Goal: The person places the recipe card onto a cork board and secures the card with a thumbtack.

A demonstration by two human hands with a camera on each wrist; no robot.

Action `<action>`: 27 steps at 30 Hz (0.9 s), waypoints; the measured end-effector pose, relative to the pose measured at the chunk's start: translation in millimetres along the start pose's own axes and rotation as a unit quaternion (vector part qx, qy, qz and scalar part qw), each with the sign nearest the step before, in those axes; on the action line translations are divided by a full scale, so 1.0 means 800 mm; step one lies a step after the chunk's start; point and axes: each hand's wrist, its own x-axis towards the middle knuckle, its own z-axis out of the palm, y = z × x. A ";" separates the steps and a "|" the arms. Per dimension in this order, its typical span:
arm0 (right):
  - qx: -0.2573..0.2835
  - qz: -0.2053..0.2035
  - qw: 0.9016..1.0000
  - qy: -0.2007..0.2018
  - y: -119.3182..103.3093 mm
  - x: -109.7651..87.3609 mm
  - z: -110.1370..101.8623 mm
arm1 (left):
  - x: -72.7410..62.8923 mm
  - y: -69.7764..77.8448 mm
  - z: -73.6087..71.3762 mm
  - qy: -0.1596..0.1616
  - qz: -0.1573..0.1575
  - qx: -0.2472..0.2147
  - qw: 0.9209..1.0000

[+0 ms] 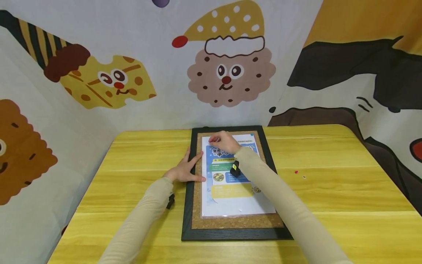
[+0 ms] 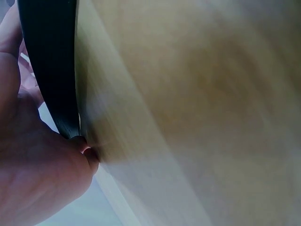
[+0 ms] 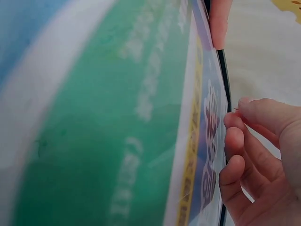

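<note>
A laminated poster (image 1: 227, 205) with blue, green and yellow print lies on a cork board (image 1: 237, 223) in a black frame (image 1: 227, 234). My right hand (image 1: 225, 142) is at the poster's upper left corner. Its thumb and index finger pinch a small pin (image 3: 236, 109), mostly hidden by the fingertips in the right wrist view. With fingers spread, my left hand (image 1: 184, 170) rests across the frame's left side, fingertips at the poster's left edge. The left wrist view shows the palm (image 2: 47, 174) beside the black frame edge.
On the wooden table (image 1: 329, 198), right of the board, lie a small pink piece (image 1: 296, 171) and a small white one (image 1: 304, 177). Behind the table hangs a cloth (image 1: 158, 117) printed with cartoon biscuits. The frame's far edge lies near it.
</note>
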 end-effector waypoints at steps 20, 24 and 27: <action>-0.026 -0.009 0.999 0.019 0.002 0.029 0.008 | -0.001 -0.001 -0.001 -0.004 0.004 0.000 1.000; -0.029 -0.009 0.999 0.026 0.001 0.031 0.010 | 0.000 -0.002 0.000 -0.003 0.009 0.005 1.000; -0.035 -0.002 0.999 0.033 -0.002 0.031 0.011 | 0.000 -0.002 0.000 -0.001 0.010 0.006 1.000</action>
